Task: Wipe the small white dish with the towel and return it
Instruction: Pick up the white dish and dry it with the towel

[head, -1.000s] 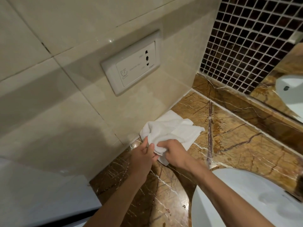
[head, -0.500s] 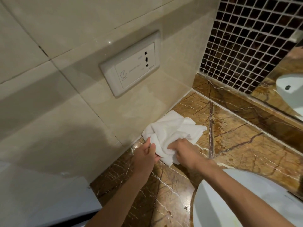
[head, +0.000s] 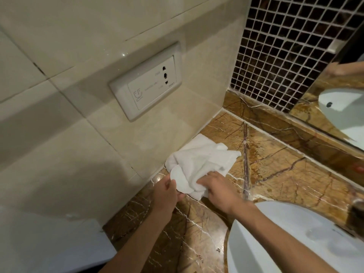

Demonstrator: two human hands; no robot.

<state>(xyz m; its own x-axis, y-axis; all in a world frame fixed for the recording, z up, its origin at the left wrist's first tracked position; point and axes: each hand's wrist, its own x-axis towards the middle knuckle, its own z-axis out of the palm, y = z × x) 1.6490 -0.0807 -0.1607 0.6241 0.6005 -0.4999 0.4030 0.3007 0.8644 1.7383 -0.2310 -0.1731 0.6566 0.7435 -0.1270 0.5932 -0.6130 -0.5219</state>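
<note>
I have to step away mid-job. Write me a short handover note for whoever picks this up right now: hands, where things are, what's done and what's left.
Left hand: pinching the edge of the small white dish, held just above the marble counter by the tiled wall.
Right hand: gripping the white towel, bunched against the dish; the towel's far end lies on the counter by the wall.
Done: dish picked up, towel on it, wiping in progress. How clean it is cannot be told.
Left: finish wiping, then put the dish back on the counter. The sink is close by the right forearm.
</note>
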